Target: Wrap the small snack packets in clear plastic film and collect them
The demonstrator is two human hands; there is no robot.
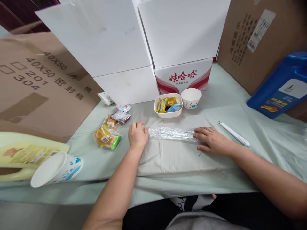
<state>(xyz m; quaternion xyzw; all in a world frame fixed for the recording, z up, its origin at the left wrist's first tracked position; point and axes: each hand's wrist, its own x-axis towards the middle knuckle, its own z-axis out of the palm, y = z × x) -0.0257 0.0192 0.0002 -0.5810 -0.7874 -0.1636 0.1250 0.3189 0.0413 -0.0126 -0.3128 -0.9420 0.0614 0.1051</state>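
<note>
A long strip of crumpled clear plastic wrap lies across the cloth in front of me. My left hand is closed at its left end, fingers curled down and thumb against the plastic. On the right end rests my right hand, its fingers stretched out and lightly bent over the wrap. Just behind the strip stands a white bowl holding yellow packets and a blue piece. Touching or close beside the bowl is a white paper cup. A white box cutter lies to the right of my right hand.
Wrapped snacks lie left of my left hand. A paper cup lies tipped by a pale yellow bottle at left. A blue bottle stands right. White boxes and cardboard cartons wall the back and sides.
</note>
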